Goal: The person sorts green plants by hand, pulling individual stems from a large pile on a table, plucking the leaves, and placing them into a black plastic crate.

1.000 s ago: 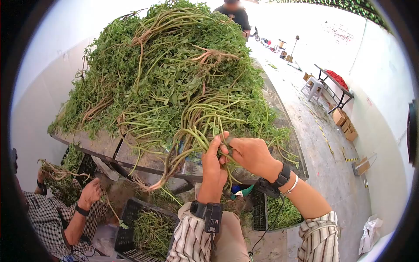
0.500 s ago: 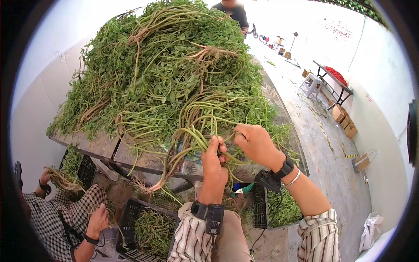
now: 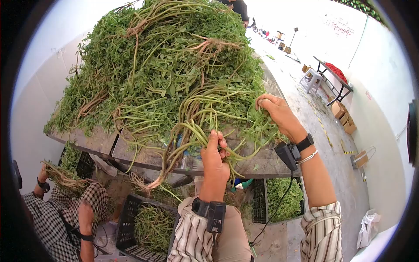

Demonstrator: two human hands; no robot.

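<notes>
My left hand [image 3: 214, 155] is closed around a bunch of long green stems [image 3: 174, 144] at the front edge of the heap. The bunch bends over to the left, and its pale root end [image 3: 155, 183] hangs past the table edge. To the right and a little higher, my right hand [image 3: 281, 114] is pinched shut at a leafy stem [image 3: 264, 124], its fingertips partly hiding the grip. Behind both hands rises a large heap of leafy green plants [image 3: 166, 74] with some brown roots showing.
The heap lies on a table [image 3: 139, 155]. Below stand a black crate of stems [image 3: 126, 244] and a crate of greens [image 3: 259, 205]. At left, a person in checked clothes [image 3: 48, 222] holds a rooted bunch [image 3: 65, 177]. Another person [image 3: 239, 8] stands behind the heap.
My right hand has moved right and upward, away from my left hand, which stays closed on the stems. The person at left has shifted the lower hand.
</notes>
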